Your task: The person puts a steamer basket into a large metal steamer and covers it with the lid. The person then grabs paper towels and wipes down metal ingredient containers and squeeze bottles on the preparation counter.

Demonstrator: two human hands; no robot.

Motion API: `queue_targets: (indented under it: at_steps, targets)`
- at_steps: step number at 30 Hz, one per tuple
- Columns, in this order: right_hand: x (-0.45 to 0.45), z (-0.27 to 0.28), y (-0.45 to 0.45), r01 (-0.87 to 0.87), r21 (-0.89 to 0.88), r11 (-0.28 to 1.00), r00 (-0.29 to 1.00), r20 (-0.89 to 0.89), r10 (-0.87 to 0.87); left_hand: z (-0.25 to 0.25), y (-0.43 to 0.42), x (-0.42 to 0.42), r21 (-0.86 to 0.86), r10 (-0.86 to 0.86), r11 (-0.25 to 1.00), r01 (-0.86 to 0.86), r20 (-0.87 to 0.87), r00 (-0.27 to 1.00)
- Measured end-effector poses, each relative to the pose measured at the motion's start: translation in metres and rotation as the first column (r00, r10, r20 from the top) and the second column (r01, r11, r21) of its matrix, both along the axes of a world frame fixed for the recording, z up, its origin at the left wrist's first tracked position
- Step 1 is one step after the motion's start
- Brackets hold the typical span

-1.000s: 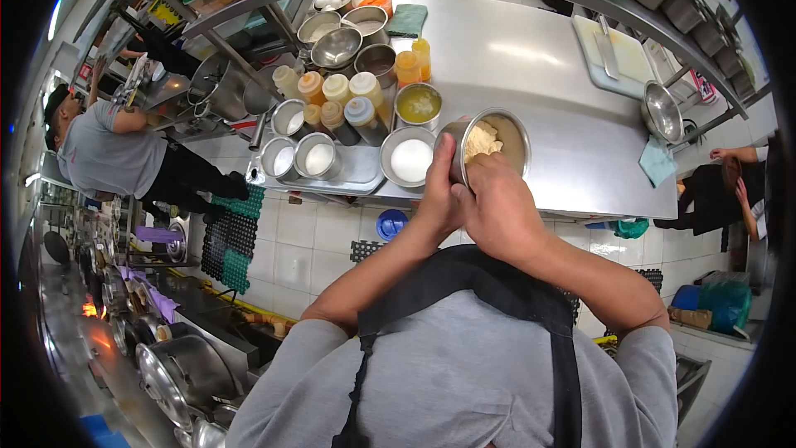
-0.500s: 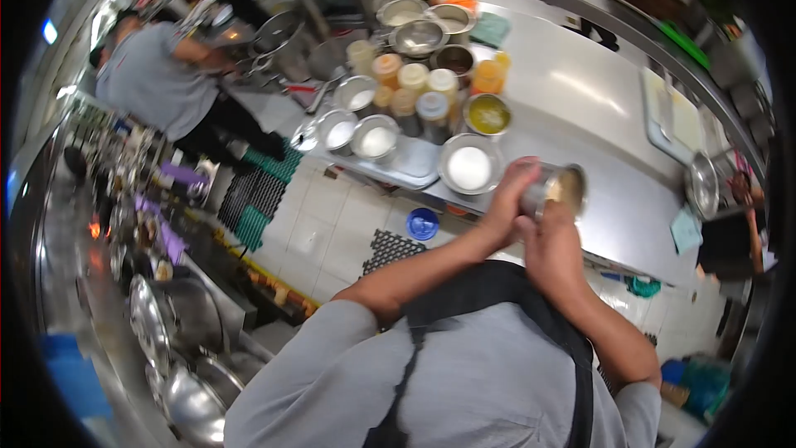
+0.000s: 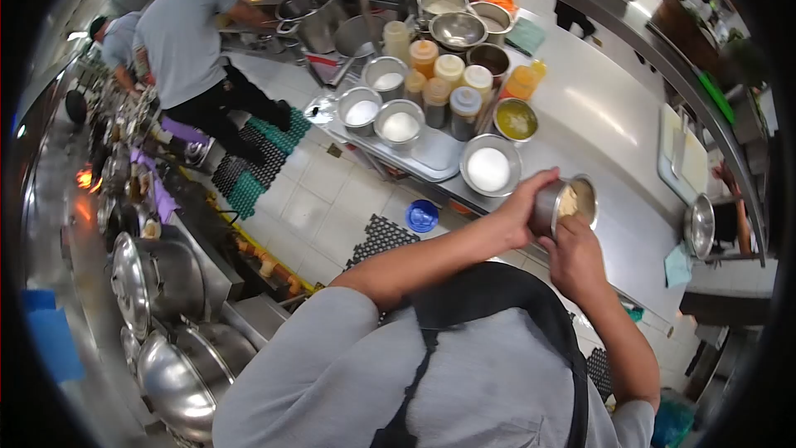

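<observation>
My left hand [image 3: 524,209] is wrapped round the side of a small steel container [image 3: 547,206], which is tilted with its mouth facing right. Inside lies a pale yellow, crumbly-looking substance [image 3: 568,201]. The fingers of my right hand [image 3: 579,261] are bunched together at the container's mouth, against the pale contents; what they pinch, if anything, is hidden. Just left of the container, a steel bowl of white powder [image 3: 487,169] stands at the counter's edge. Behind that is a bowl of yellow-green liquid [image 3: 516,119] with bits in it.
Squeeze bottles [image 3: 448,72] and several steel bowls crowd the steel counter [image 3: 618,224]. A cutting board with a knife [image 3: 681,149] lies at the right. Overhead runs a metal shelf [image 3: 655,29]. Two co-workers [image 3: 186,41] stand at the left. A blue bowl [image 3: 422,216] sits low beside the counter.
The view has shifted. My hands and the container have moved slightly right in view, and my right fingers are now at its mouth edge. A second co-worker shows more clearly at the left.
</observation>
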State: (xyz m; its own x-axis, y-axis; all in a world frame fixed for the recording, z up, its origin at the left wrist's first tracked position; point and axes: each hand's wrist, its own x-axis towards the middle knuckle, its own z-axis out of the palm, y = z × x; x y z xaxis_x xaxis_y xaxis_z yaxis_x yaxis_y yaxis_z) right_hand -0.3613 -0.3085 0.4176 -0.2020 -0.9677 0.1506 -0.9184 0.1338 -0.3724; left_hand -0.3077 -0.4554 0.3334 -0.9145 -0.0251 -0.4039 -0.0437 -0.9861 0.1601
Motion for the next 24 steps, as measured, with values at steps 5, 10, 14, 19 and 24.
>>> queue_targets:
  at_steps: [5, 10, 14, 19, 24]
  targets:
    - [0.038, 0.011, -0.031, 0.277, -0.123, 0.953, 0.961, 0.058, -0.272, 0.000, -0.006, 0.006, -0.217, 0.232, 0.941, -0.258, -0.142, 0.962]
    - [0.047, 0.029, -0.058, 0.503, 0.051, 0.863, 0.684, 0.586, -0.433, -0.017, -0.008, 0.028, -0.687, 0.332, 0.501, -0.527, -0.410, 0.850]
    - [0.034, 0.027, -0.049, 0.397, 0.043, 0.917, 0.843, 0.378, -0.383, -0.018, -0.010, 0.037, -0.733, 0.186, 0.538, -0.416, -0.378, 0.907]
    - [0.036, 0.013, -0.038, 0.147, 0.067, 0.987, 0.987, 0.058, -0.151, 0.002, -0.051, 0.045, 0.076, -0.207, 0.974, 0.215, -0.095, 0.974]
    - [0.061, 0.000, -0.056, 0.302, 0.119, 0.946, 0.947, 0.076, -0.312, -0.032, -0.033, 0.038, -0.129, 0.054, 0.989, -0.071, -0.134, 0.990]
